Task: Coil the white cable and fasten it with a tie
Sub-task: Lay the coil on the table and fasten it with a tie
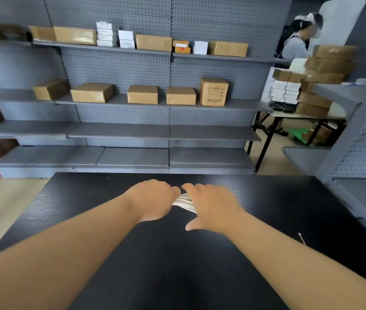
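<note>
A bundle of white cable [183, 202] lies on the black table [110, 209], showing only in the gap between my two hands. My left hand [155, 199] covers its left end with fingers curled round the strands. My right hand [211, 205] lies over its right end, fingers bent down onto the cable and thumb stretched toward me. Most of the cable is hidden beneath both hands. A thin white tie [301, 238] lies on the table to the right, apart from the hands.
Grey pegboard shelving [119, 130] with several cardboard boxes stands behind the table. Another grey shelf unit [361, 166] flanks the right side. A person [298, 41] stands at the back right near a folding table stacked with boxes [325, 81].
</note>
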Demonstrator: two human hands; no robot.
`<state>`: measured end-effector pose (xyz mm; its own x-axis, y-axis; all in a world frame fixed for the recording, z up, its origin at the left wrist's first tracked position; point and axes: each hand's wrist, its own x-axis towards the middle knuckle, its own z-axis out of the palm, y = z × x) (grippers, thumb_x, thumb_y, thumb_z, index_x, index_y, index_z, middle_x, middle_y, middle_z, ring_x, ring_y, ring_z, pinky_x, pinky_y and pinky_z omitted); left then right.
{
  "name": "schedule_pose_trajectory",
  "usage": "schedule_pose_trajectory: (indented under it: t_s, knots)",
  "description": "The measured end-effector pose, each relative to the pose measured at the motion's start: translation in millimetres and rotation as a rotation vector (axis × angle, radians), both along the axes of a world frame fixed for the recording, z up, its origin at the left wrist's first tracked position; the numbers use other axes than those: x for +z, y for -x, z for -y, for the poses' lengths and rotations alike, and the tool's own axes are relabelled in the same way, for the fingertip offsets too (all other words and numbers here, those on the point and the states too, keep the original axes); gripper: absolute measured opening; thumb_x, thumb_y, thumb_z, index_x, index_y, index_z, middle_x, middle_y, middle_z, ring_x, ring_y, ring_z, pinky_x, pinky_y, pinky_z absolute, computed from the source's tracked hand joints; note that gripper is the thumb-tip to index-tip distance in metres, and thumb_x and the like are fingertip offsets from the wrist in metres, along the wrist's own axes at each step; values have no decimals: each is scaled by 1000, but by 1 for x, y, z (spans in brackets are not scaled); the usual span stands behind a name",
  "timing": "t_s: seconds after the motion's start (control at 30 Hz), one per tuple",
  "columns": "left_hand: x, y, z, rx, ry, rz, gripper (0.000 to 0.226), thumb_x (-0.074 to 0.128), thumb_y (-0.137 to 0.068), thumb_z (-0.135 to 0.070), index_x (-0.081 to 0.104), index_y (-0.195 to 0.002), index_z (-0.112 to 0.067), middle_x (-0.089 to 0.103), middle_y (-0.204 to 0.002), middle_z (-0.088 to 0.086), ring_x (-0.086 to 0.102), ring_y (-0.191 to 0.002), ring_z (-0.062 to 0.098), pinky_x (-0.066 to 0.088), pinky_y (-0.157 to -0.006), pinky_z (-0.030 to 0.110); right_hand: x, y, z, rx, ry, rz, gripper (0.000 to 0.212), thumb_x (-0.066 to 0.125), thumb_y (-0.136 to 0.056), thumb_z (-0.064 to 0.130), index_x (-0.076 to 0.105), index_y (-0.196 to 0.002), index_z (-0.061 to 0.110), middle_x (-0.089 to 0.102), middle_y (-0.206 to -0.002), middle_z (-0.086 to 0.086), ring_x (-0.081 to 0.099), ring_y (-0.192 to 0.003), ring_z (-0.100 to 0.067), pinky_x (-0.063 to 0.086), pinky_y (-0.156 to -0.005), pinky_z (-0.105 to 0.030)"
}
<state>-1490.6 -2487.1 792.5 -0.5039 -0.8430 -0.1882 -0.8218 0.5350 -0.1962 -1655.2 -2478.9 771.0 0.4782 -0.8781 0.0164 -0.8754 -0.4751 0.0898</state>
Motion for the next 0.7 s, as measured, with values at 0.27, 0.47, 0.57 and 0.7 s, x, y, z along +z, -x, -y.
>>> schedule_pose_trajectory:
  t_s: [0.27, 0.47, 0.57, 0.7]
  knots:
    - [-20, -4, 9, 27, -37, -94, 14, 43, -89, -15, 46, -103, -14, 55, -85, 5, 48, -69, 25, 37, -59, 34, -14, -1, 15, -24, -52, 33, 15, 44, -91, 19, 50, -103, 11, 63, -102, -9, 59, -84, -31, 34, -63, -33]
    - [-25, -10, 17, 92, -97, -200, 12, 46, -87, -15, 48, -98, -16, 55, -85, 4, 51, -70, 24, 37, -57, 32, -16, -3, 19, -36, -77, 21, 16, 43, -94, 21, 52, -101, 11, 63, -96, -10, 59, -82, -31, 36, -61, -33]
    - [-29, -17, 22, 103, -112, -227, 11, 44, -86, -16, 49, -96, -15, 47, -76, 0, 49, -69, 23, 34, -52, 29, -16, -9, 21, -70, -87, 15, 15, 43, -92, 18, 53, -101, 12, 63, -95, -9, 54, -75, -27, 36, -60, -33]
    - [-34, -26, 27, 17, -97, -208, 13, 42, -91, -21, 48, -100, -13, 57, -86, 8, 47, -68, 24, 34, -56, 32, -20, -17, 22, -146, -71, 50, 14, 46, -89, 17, 53, -100, 13, 56, -89, -6, 49, -72, -26, 35, -59, -32]
